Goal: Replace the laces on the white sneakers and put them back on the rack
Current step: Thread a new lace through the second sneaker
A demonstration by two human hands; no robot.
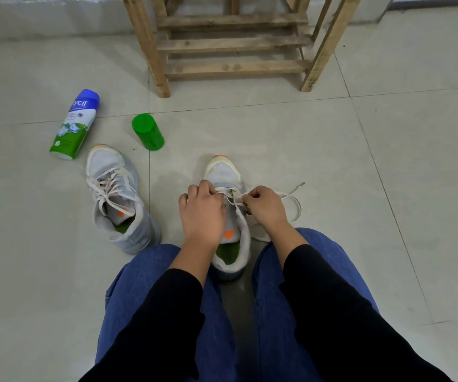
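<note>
Head view: sneaker (pixel 223 172) on floor (pixel 332 161), just below centre, toe to 12 o'clock. L hand (pixel 203 213) is curled over its throat, fingertips pinching lace (pixel 299 208) at the upper eyelets. R hand (pixel 266 208) pinches the other strand; slack loops out to 3 o'clock.

Likely threading/snugging. Keep strands flat, pull both evenly, and match tail lengths w/ 2nd sneaker (pixel 112 194), laced, at 9 o'clock.

The rack (pixel 230 45) is at 12, well apart. Bottle (pixel 73 125) & cap (pixel 148 132) lie at 10.
</note>
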